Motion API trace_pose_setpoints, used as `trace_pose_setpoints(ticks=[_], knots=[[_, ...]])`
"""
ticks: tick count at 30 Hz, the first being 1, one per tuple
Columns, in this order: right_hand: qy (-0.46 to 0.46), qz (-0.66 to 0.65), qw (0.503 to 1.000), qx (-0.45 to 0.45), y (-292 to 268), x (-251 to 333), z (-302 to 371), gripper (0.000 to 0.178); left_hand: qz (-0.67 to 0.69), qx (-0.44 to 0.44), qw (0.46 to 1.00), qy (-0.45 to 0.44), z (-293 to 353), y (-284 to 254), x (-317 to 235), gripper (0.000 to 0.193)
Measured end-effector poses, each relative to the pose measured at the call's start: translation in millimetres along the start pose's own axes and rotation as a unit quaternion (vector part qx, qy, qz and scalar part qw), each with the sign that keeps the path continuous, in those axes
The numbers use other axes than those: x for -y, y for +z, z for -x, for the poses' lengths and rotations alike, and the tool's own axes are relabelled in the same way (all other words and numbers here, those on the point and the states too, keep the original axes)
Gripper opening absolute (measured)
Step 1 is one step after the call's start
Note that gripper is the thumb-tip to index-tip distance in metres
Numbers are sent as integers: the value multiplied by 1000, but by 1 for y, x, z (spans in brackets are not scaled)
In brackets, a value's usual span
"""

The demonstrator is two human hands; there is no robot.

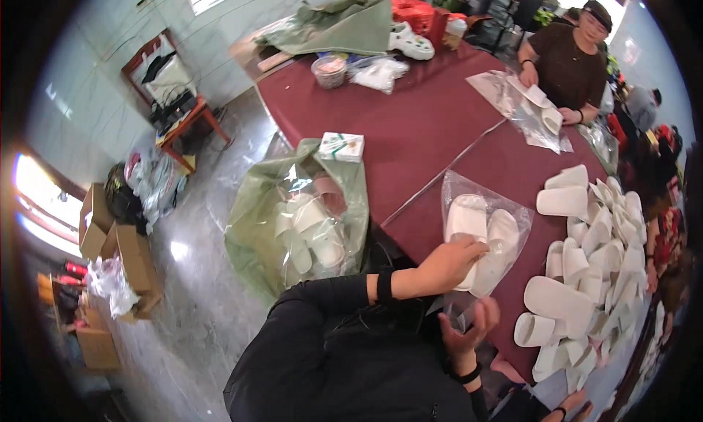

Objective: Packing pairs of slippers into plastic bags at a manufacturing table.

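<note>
A pair of white slippers (501,232) lies in a clear plastic bag (521,211) at the table's near edge. My left hand (450,266) is closed over the near part of the pair, its fingers pressed together on the slippers. Whether those fingers are inside the film or on top of it, I cannot tell. Just below the bag's near end is my right hand (470,333), thumb and fingers curved but apart. Some clear film shows between them.
Loose white slippers (560,305) are heaped along the right side of the red-covered table (410,129). At left stands a green sack (253,217) of bagged slippers, a small white box (342,147) on its rim. Across the table, a person (571,63) handles bagged slippers.
</note>
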State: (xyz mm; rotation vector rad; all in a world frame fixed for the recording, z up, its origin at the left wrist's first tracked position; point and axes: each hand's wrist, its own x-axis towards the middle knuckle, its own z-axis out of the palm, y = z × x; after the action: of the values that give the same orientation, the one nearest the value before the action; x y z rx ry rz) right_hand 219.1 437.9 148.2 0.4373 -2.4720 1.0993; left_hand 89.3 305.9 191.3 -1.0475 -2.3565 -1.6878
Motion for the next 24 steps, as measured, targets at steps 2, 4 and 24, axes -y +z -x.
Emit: trace_pose_setpoints(ticks=[2,4,24], knots=[[19,281,939,-196,9,18,-14,70,54,27,998,-6,13,0,-6,23],[66,300,946,-103,13,-33,16,76,150,177,973,-4,17,-8,-27,22],[11,-248,967,-58,74,82,-155,23,-383,-159,581,-700,319,-322,153,64]])
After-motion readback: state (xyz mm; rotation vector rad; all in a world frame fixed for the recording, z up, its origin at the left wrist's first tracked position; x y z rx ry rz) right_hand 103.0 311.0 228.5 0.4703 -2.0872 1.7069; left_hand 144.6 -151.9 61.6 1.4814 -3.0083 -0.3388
